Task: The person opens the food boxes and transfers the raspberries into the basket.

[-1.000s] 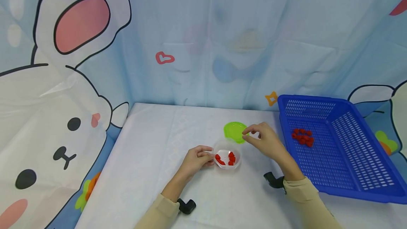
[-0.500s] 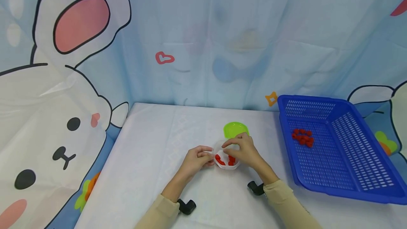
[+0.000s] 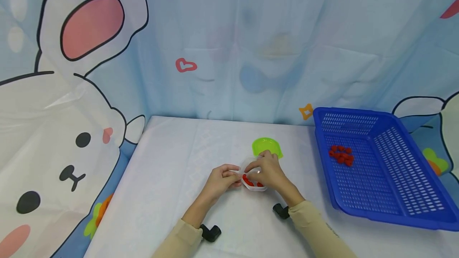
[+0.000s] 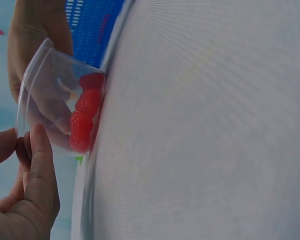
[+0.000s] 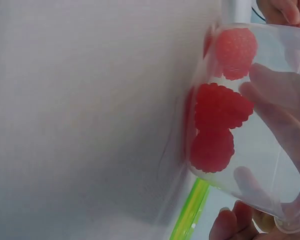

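Observation:
A small clear plastic cup point(image 3: 251, 161) stands on the white cloth with several red raspberries point(image 5: 213, 150) at its bottom. My left hand point(image 3: 221, 179) pinches the cup's rim between thumb and fingers from the left. My right hand point(image 3: 269, 170) reaches down into the cup from above. Its fingers point(image 5: 270, 110) stand apart inside, with tips right at the edges of the raspberries. In the left wrist view, these fingers show through the clear wall beside a row of raspberries point(image 4: 81, 131). From the head view, the right hand covers part of the cup.
Just behind the cup lies a bright green lid point(image 3: 267, 145), partly overlapped by the right hand. A blue perforated basket point(image 3: 394, 216) stands on the right, with several raspberries point(image 3: 342, 156) gathered at its left side. A printed curtain point(image 3: 229, 90) hangs behind the table.
My right hand has moved left from beside the green lid and lowered into the cup. The left hand has stayed at the rim. The basket's raspberries look unchanged.

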Demonstrator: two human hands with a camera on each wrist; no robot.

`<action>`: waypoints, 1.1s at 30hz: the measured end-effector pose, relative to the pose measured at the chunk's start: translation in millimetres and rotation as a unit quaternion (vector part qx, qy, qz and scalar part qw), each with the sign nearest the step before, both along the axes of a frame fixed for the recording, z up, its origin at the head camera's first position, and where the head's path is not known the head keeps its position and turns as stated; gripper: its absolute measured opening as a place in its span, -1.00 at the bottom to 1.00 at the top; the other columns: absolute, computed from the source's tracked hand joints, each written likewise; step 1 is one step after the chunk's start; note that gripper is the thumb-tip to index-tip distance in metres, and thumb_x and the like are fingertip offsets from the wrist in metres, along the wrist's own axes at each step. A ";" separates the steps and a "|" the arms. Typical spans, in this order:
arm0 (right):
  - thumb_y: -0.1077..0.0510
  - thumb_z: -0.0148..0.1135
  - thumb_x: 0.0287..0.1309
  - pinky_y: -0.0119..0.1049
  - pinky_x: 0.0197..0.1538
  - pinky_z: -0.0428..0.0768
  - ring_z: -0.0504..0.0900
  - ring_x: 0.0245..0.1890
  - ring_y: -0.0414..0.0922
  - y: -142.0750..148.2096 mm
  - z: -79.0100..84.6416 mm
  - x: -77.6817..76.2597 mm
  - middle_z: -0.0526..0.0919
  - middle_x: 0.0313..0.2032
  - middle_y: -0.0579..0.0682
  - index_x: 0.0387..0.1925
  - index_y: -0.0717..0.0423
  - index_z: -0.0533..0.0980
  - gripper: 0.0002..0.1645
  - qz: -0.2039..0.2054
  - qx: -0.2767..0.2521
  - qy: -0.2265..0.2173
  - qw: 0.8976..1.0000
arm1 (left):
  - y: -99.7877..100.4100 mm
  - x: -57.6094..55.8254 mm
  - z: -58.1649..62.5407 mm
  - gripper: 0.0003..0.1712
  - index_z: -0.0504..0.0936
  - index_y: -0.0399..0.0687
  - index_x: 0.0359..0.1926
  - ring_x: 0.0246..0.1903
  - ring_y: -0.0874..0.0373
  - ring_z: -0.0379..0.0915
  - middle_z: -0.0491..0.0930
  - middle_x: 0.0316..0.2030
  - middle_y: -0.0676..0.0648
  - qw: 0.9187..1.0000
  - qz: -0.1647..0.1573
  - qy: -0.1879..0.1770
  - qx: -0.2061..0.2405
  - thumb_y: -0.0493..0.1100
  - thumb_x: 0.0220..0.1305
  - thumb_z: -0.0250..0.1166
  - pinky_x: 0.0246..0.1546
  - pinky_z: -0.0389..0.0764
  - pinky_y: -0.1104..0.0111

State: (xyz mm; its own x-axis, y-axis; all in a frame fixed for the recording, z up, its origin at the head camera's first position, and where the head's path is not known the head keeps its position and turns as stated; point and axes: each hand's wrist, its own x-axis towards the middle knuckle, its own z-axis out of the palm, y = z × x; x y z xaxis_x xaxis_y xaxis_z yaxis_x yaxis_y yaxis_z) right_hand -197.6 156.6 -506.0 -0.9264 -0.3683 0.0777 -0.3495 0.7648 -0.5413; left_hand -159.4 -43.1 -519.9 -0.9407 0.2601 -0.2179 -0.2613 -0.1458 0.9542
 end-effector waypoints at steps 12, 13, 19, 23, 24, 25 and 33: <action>0.05 0.47 -0.01 0.03 -0.16 0.34 0.31 -0.05 0.20 -4.0 3.5 -0.6 0.45 0.08 0.24 -0.37 -0.30 0.78 -0.87 0.006 0.075 -0.016 0.997 | -3.4 -0.2 -0.1 -0.65 0.53 -0.41 0.11 -0.31 0.08 0.68 0.68 -0.28 -0.16 1.000 -0.002 0.004 -0.002 -0.39 0.34 0.29 -0.13 0.72 0.22; 0.04 0.47 -0.01 0.05 -0.15 0.34 0.31 -0.04 0.20 -4.5 3.6 -0.8 0.44 0.08 0.24 -0.38 -0.31 0.77 -0.87 0.004 0.079 -0.019 0.997 | -3.6 -0.1 0.0 -0.64 0.52 -0.42 0.12 -0.32 0.08 0.67 0.68 -0.29 -0.16 1.000 -0.002 0.005 -0.001 -0.39 0.34 0.29 -0.12 0.72 0.22; 0.03 0.43 -0.06 0.12 -0.09 0.33 0.31 0.04 0.23 -4.2 2.5 -1.3 0.43 0.11 0.24 -0.47 -0.28 0.73 -0.93 -0.008 0.083 -0.017 0.996 | -3.2 0.2 -0.2 -0.61 0.50 -0.45 0.14 -0.30 0.08 0.68 0.68 -0.29 -0.15 1.000 -0.007 0.007 -0.001 -0.38 0.34 0.29 -0.10 0.71 0.20; 0.04 0.43 -0.06 0.15 -0.03 0.35 0.31 0.08 0.24 -0.1 0.0 -1.1 0.43 0.11 0.27 -0.47 -0.24 0.73 -0.96 -0.007 0.049 -0.008 0.999 | -2.1 -0.1 -1.4 -0.62 0.50 -0.44 0.13 -0.30 0.06 0.68 0.67 -0.30 -0.15 1.000 -0.009 0.009 -0.002 -0.37 0.34 0.29 -0.12 0.72 0.21; 0.03 0.45 -0.04 0.16 -0.02 0.36 0.31 0.08 0.24 1.3 -0.3 -1.0 0.43 0.10 0.27 -0.46 -0.23 0.73 -0.96 -0.005 0.039 -0.006 0.999 | -1.8 -0.1 -1.6 -0.63 0.51 -0.43 0.13 -0.30 0.06 0.68 0.67 -0.30 -0.15 1.000 -0.009 0.009 -0.003 -0.37 0.34 0.29 -0.12 0.72 0.22; 0.03 0.47 -0.03 0.17 -0.02 0.37 0.31 0.08 0.23 2.7 -0.4 -0.8 0.43 0.09 0.27 -0.45 -0.23 0.73 -0.96 -0.003 0.029 -0.003 1.000 | -1.6 0.2 -1.8 -0.64 0.51 -0.42 0.12 -0.30 0.06 0.68 0.67 -0.30 -0.15 1.000 -0.008 0.007 -0.004 -0.37 0.34 0.29 -0.13 0.72 0.22; 0.10 0.48 0.02 0.12 -0.04 0.40 0.29 0.06 0.18 14.1 9.7 2.4 0.43 0.02 0.20 -0.42 -0.17 0.74 -0.94 -0.013 -0.052 0.005 0.999 | -0.5 0.2 -1.7 -0.67 0.55 -0.36 0.09 -0.29 0.06 0.68 0.69 -0.29 -0.16 1.000 -0.004 -0.001 -0.007 -0.35 0.34 0.31 -0.13 0.72 0.23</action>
State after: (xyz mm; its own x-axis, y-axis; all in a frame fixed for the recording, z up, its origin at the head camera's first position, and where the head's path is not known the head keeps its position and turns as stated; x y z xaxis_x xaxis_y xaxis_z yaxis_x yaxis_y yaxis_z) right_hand -195.2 170.6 -496.3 -0.9349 -0.3330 0.1228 -0.3350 0.7134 -0.6155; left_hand -159.2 -43.6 -521.6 -0.9383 0.2637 -0.2238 -0.2645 -0.1301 0.9556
